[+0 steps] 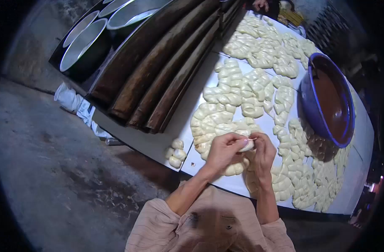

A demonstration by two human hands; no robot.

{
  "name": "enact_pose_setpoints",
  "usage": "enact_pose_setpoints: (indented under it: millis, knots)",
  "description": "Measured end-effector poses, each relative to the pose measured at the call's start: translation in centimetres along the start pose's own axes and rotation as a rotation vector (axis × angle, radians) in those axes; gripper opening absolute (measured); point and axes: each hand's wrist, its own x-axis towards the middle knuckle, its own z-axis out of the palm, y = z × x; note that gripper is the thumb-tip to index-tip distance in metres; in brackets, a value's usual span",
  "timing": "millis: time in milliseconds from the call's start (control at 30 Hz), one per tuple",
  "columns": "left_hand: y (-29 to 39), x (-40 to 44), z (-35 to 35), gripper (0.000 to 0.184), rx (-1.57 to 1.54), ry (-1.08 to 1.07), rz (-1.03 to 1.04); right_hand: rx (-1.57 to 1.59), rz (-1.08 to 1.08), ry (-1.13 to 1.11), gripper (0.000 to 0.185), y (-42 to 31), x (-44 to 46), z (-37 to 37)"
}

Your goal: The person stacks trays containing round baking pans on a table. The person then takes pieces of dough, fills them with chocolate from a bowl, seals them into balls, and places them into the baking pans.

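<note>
Held dough: the small, pale, rounded dough piece [247, 145] sits between the two sets of fingers, raised over the near edge of the white counter [208, 75].
Feel: probably light, soft and easily dented, perhaps a little slick; hard squeezing would likely flatten or tear it.
Best hold: the rim and ends, pinched gently with thumb and fingertip pads.
Left hand [226, 150]: its fingers are closed on the dough piece's near-left side, thumb along the top, forearm slanting in from the lower left.
Right hand [264, 152]: thumb and index are pinched together at its right end, other fingers curled, forearm almost upright.
Around the fingers: glossy, pale, plaited-looking dough pieces [219, 110] just beyond; a deep purple plastic bowl [352, 122] of brown contents off to their right.
</note>
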Motion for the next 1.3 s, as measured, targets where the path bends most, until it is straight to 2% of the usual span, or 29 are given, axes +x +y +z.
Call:
enact_pose_setpoints:
  millis: [33,167,233,267,333,400,433,533,567,667,700,800,833,867,900,967,1000,1067,1100,1133,1167,1200,1267,1300]
  knots:
    - [0.5,-0.6,-1.0,0.019,0.004,0.019,0.008,-0.055,-0.166,-0.096,0.021,0.3,-0.3,0.2]
    - [1.7,-3.5,-4.7,0.027,0.171,0.085,-0.006,-0.256,-0.429,-0.387,0.026,-0.5,-1.0,2.2]
    - [2.2,-5.3,-6.4,0.031,0.24,0.135,0.019,-0.17,-0.231,-0.486,0.025,-0.9,-0.6,3.5]
    - [3.0,-6.4,-7.3,0.035,0.455,0.233,0.09,-0.127,-0.13,-0.532,0.024,-1.1,-0.4,4.3]
    - [4.0,-8.0,-10.2,0.035,0.814,0.462,0.188,-0.181,-0.061,-0.681,0.033,-1.9,0.2,5.8]
    - [3.4,-8.7,-13.2,0.033,0.523,0.495,0.14,-0.283,-0.006,-0.835,0.038,-3.0,1.1,7.6]
    - [4.0,-8.9,-14.5,0.028,0.997,0.547,0.293,-0.347,-0.102,-0.949,0.044,-2.4,1.7,8.6]
    - [3.2,-7.8,-17.7,0.026,1.289,0.367,0.58,-0.553,-0.303,-1.024,0.044,-1.0,2.1,12.5]
    - [3.5,-7.2,-18.3,0.024,1.449,0.23,0.722,-0.485,-0.425,-0.971,0.044,0.3,1.9,13.4]
    - [2.3,-6.7,-18.0,0.02,1.107,0.313,0.499,-0.471,-0.462,-0.829,0.043,0.2,1.4,13.9]
    - [2.5,-6.8,-18.1,0.023,1.07,0.298,0.442,-0.398,-0.422,-0.728,0.031,0.0,0.9,13.8]
    - [3.4,-7.2,-17.7,0.026,1.086,0.278,0.254,-0.475,-0.326,-0.787,0.018,2.1,-0.3,13.8]
    - [3.2,-7.1,-18.0,0.031,1.136,0.266,0.298,-0.416,-0.287,-0.773,0.011,2.0,-0.8,14.4]
    - [3.0,-7.0,-18.1,0.034,1.066,0.27,0.258,-0.35,-0.375,-0.724,0.012,1.6,-1.3,14.5]
    - [2.9,-7.0,-18.0,0.036,0.999,0.267,0.215,-0.302,-0.282,-0.696,0.011,2.3,-1.8,14.7]
    - [4.4,-7.4,-16.8,0.044,1.149,0.271,0.258,-0.274,-0.349,-0.697,0.017,1.9,-1.5,13.6]
    - [3.8,-7.7,-17.0,0.043,1.344,0.287,0.335,-0.231,-0.412,-0.666,0.019,1.8,-1.3,12.7]
    - [2.9,-7.8,-17.3,0.043,1.298,0.336,0.4,-0.255,-0.311,-0.536,0.023,0.9,-0.5,9.3]
    - [3.6,-7.3,-15.7,0.042,1.114,0.315,0.334,-0.18,-0.115,-0.39,0.024,-0.6,0.0,6.7]
    - [4.8,-7.3,-13.8,0.042,0.936,0.298,0.261,-0.226,-0.054,-0.18,0.025,0.4,1.0,4.7]
    - [5.7,-6.8,-12.3,0.04,1.069,0.272,0.292,-0.273,-0.009,-0.024,0.025,0.4,2.4,2.1]
    - [5.9,-5.8,-11.1,0.039,1.123,0.21,0.315,-0.377,-0.058,0.169,0.026,1.7,4.0,0.0]
    - [6.3,-3.8,-8.7,0.036,1.23,0.092,0.358,-0.504,0.019,0.176,0.039,3.2,7.0,-3.8]
    - [6.4,-2.4,-7.1,0.034,1.33,0.034,0.461,-0.585,0.065,0.139,0.042,3.2,8.3,-4.1]
